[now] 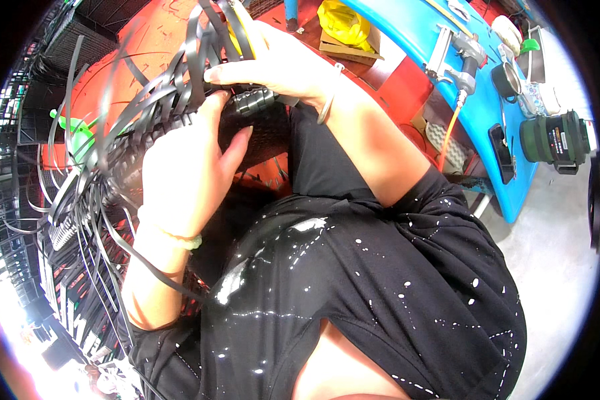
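Note:
Loose flat black strips [163, 100] stand up and fan out from a dark woven piece [260, 123] in front of me. My left hand [180, 167] lies over the weave, its thumb held apart and its index fingertip touching the strips. Its other fingers are largely hidden. Reaching in from the right, my right hand [283, 63] curls around a yellow-handled tool [237, 33]; the tool's working end cannot be made out. The right thumb stretches left against the upright strips, just above the left index fingertip.
A red surface [107, 83] lies beneath the work. Bright green clamp-like pieces [80, 137] sit at left beside trailing strips. On the right, a blue table [407, 23] carries an air tool [470, 60] with an orange hose, a tape roll [505, 80] and a phone [501, 153]. A yellow bag [343, 23] rests on cardboard.

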`<state>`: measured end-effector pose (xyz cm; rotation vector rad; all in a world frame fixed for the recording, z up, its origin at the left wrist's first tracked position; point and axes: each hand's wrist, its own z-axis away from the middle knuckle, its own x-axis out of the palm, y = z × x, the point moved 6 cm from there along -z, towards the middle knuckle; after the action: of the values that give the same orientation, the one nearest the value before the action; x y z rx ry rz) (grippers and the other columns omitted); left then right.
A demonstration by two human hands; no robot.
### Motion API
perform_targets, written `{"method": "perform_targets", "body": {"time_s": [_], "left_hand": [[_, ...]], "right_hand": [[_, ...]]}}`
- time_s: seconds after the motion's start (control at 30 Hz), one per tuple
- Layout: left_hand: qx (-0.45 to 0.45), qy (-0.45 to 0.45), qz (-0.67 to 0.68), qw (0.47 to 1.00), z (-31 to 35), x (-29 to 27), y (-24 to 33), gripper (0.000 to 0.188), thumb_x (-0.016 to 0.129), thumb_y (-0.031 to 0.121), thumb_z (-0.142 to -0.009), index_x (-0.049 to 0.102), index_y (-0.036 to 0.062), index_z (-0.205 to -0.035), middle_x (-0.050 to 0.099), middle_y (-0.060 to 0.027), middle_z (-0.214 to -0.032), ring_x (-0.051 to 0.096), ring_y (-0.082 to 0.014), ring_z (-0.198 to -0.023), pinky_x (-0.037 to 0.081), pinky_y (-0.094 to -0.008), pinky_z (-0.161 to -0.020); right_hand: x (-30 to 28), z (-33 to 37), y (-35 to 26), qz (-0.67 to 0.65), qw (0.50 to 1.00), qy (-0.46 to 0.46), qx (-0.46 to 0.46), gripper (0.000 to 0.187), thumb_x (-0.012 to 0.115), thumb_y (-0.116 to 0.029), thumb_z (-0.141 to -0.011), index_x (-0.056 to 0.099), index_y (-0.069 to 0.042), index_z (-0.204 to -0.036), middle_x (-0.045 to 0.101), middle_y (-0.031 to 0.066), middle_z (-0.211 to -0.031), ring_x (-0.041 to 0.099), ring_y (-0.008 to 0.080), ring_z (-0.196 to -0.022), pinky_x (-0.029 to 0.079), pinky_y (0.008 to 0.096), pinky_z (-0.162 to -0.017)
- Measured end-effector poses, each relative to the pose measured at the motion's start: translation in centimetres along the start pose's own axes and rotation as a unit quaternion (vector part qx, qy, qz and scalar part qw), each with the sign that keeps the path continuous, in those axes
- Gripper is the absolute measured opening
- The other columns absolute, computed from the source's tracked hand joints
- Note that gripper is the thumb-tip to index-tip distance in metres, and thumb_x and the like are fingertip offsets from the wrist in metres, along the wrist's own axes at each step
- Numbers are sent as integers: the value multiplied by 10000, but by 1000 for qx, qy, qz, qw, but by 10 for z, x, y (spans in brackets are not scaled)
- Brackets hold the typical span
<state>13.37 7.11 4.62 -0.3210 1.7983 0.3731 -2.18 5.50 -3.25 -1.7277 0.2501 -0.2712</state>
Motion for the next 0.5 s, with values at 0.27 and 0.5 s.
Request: {"method": "perform_targets", "body": {"time_s": [0.27,0.5], "left_hand": [[-65,-94,219,969,-10,2,-19,288,734,135,-844,640,9,-1085,541,-47,-496,530,-129,-421,407,-289,-460],[-113,-137,245,953,-12,1,-20,282,757,158,-827,660,15,-1050,566,-23,-510,537,-99,-422,420,-262,-466]], "right_hand": [[2,4,6,-19,1000,4,-8,710,861,-447,-627,605,38,-1078,638,120,-999,613,203,-948,481,303,-855],[2,10,3,-21,1000,9,4,683,861,-450,-626,615,27,-1050,639,122,-990,619,207,-932,486,312,-833]]}}
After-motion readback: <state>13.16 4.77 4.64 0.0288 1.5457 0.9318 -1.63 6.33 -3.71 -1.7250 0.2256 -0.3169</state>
